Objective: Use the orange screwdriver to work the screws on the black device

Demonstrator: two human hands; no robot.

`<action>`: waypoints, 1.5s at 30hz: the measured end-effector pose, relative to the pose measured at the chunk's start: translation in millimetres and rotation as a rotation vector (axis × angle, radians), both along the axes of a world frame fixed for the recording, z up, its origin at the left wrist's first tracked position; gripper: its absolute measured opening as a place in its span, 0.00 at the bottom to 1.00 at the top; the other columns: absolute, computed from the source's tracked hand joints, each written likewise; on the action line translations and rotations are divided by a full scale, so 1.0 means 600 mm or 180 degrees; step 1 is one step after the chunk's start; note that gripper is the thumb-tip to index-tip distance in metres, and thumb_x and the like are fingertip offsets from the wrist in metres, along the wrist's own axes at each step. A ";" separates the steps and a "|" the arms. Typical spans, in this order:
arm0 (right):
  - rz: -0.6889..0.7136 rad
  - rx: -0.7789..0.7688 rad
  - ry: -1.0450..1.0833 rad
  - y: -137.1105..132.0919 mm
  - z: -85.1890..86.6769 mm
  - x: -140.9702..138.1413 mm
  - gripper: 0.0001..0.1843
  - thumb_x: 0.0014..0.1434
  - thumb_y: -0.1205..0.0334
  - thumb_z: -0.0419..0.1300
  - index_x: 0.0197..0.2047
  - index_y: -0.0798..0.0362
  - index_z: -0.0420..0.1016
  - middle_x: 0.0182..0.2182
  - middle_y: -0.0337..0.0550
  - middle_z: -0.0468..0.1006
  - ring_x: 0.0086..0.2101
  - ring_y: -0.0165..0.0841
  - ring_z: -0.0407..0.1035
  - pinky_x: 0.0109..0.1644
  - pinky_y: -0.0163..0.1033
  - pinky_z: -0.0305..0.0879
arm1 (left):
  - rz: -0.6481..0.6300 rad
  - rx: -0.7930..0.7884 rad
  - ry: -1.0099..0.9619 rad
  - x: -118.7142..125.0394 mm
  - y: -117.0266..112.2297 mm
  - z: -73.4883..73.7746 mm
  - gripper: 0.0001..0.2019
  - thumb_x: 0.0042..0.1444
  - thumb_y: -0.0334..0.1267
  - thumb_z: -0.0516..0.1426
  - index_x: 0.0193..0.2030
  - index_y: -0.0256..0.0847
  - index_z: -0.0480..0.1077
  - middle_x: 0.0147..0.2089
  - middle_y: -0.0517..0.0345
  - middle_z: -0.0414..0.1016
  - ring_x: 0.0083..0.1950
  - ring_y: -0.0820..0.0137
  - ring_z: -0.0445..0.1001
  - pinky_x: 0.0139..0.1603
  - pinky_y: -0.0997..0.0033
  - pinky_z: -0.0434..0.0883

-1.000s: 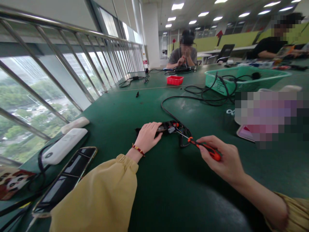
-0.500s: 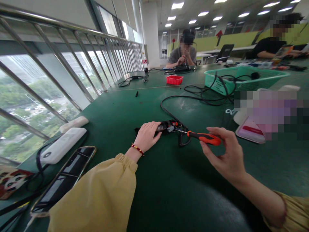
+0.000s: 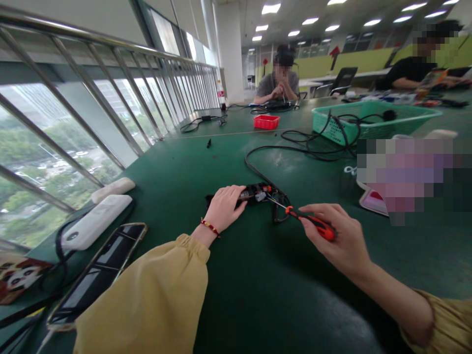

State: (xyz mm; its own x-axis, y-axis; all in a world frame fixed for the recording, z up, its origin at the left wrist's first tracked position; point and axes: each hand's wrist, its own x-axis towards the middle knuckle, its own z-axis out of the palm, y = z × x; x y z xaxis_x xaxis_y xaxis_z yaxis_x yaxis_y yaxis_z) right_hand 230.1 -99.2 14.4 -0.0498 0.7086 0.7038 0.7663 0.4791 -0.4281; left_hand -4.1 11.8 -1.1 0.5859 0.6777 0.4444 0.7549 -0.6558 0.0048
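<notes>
With the left hand [image 3: 224, 207], pressing palm and fingers over the left part of a black gadget [image 3: 253, 191], holding the fingers close together and stretching the thumb along the near side. With the right hand [image 3: 341, 238], pinching the handle of a red-and-black screwdriver [image 3: 317, 225] between thumb and fingers, pointing its shaft leftward at the gadget's open end. Not making out from this angle any certain contact between the tip and the parts inside. Lying on the green table [image 3: 228, 305] between the two hands, baring a grey block [image 3: 261, 197], thin wires and a bit of red at the right end. Judging by looks, probably weighing little, being stiff in the shell but fragile at the bared end, and likely sliding on the smooth tabletop under a sideways push. Best gripping by the long body beneath the left palm, avoiding the wires. With the screwdriver, best holding by the thick handle, probably finding it light and firm. Just beyond, bending softly in a black cord [image 3: 255, 170], perhaps tugging the gadget when pulled. Farther out, having a red tray [image 3: 266, 123] and a green basket [image 3: 394, 130] sitting across the table, and a phone [image 3: 98, 275] lying beside the left sleeve.
</notes>
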 end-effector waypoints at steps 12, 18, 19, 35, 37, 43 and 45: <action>-0.0208 0.0041 0.0184 0.000 -0.001 -0.001 0.12 0.54 0.61 0.58 0.43 0.51 0.68 0.30 0.41 0.73 0.29 0.33 0.69 0.33 0.38 0.66 | 0.0020 -0.0018 -0.0015 0.000 0.000 0.000 0.15 0.57 0.37 0.50 0.50 0.35 0.61 0.44 0.49 0.71 0.45 0.63 0.70 0.48 0.61 0.65; -0.0055 -0.0223 0.0252 0.000 0.001 0.004 0.07 0.57 0.61 0.55 0.39 0.53 0.69 0.25 0.38 0.71 0.24 0.28 0.66 0.27 0.33 0.62 | 0.0022 -0.0020 -0.0012 0.000 -0.001 0.002 0.15 0.57 0.37 0.50 0.50 0.34 0.62 0.44 0.49 0.71 0.45 0.62 0.69 0.48 0.61 0.66; -0.0011 -0.0441 0.0305 -0.001 0.001 0.004 0.08 0.59 0.60 0.52 0.38 0.53 0.69 0.20 0.35 0.68 0.19 0.26 0.62 0.23 0.32 0.58 | 0.0024 -0.0022 -0.0010 0.001 -0.001 0.002 0.15 0.57 0.37 0.50 0.50 0.33 0.62 0.44 0.49 0.71 0.45 0.62 0.69 0.48 0.61 0.66; -0.0013 -0.0308 0.0497 -0.001 -0.002 0.002 0.10 0.56 0.63 0.56 0.43 0.51 0.66 0.18 0.31 0.64 0.18 0.25 0.58 0.23 0.33 0.58 | 0.0040 -0.0010 -0.0009 0.001 -0.001 0.001 0.15 0.57 0.37 0.51 0.50 0.34 0.62 0.44 0.49 0.71 0.45 0.63 0.70 0.48 0.61 0.66; -0.0089 -0.0008 0.0522 -0.001 -0.001 0.002 0.13 0.54 0.64 0.57 0.45 0.52 0.65 0.23 0.35 0.67 0.22 0.28 0.63 0.27 0.34 0.62 | 0.0034 -0.0013 -0.0008 0.001 -0.002 0.002 0.15 0.57 0.37 0.51 0.50 0.34 0.62 0.44 0.49 0.71 0.45 0.63 0.70 0.48 0.61 0.66; -0.0018 -0.0181 0.0301 0.000 -0.003 0.002 0.11 0.55 0.63 0.57 0.43 0.51 0.67 0.24 0.36 0.69 0.24 0.29 0.65 0.32 0.38 0.65 | 0.0027 -0.0029 0.0003 0.001 -0.002 0.004 0.15 0.57 0.37 0.50 0.50 0.34 0.62 0.44 0.48 0.71 0.45 0.63 0.70 0.47 0.61 0.66; -0.0021 -0.0293 0.0307 0.001 -0.004 0.002 0.09 0.56 0.63 0.56 0.42 0.51 0.67 0.22 0.35 0.67 0.23 0.28 0.63 0.31 0.37 0.64 | 0.0028 -0.0025 -0.0001 0.001 -0.002 0.003 0.15 0.57 0.37 0.50 0.50 0.34 0.62 0.44 0.49 0.71 0.45 0.63 0.70 0.48 0.61 0.66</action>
